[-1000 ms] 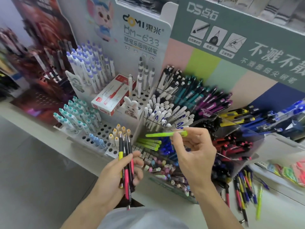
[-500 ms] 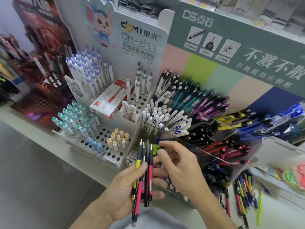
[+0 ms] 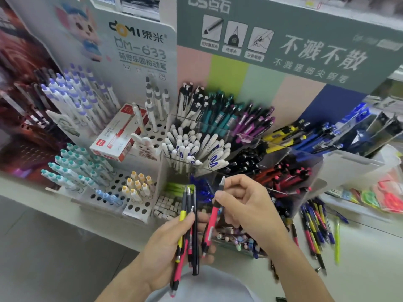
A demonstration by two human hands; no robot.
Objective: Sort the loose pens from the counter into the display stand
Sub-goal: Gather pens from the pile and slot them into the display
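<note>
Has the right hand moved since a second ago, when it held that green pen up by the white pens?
Yes. The right hand has dropped from the white pens toward the left hand, now pinching a pink pen.

On your left stands a white perforated pen rack (image 3: pixel 139 209) under a DOMI cartoon signboard (image 3: pixel 139 42). You have purple-capped white pens (image 3: pixel 74 94) upright at its back, teal-capped pens (image 3: pixel 74 164) leaning at its front left, and a small cluster of yellow-capped pens (image 3: pixel 137 184) at its front right. A red-and-white pen box (image 3: pixel 118 136) lies on the rack, with a white rabbit figure (image 3: pixel 145 142) just beside it. To your far right, packets of neon stationery (image 3: pixel 379 196) lie blurred.
</note>
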